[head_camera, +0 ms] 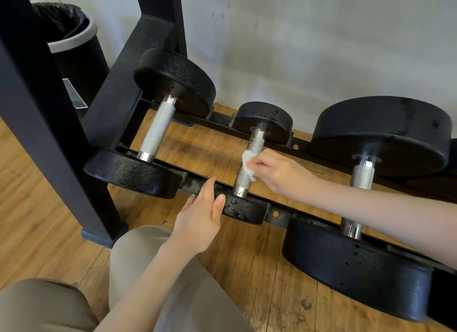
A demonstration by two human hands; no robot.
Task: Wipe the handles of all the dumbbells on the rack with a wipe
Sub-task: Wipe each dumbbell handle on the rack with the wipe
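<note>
Three black dumbbells with knurled steel handles lie across a low black rack [279, 214]. The small middle dumbbell [263, 119] has its handle [243, 178] pressed by a crumpled white wipe [247, 162], which my right hand [279, 173] pinches against the handle's middle. My left hand [200, 215] rests on the front rail and touches the near head of that middle dumbbell, fingers together, thumb on the head. The left dumbbell's handle [157, 131] and the large right dumbbell's handle [362, 176] are bare.
A black bin [74, 40] with a grey rim and a dark liner stands at the back left. A thick black upright post [42, 124] of the rack rises at left. Wooden floor lies beneath, a pale wall behind. My knees in beige trousers [138, 262] are at the bottom.
</note>
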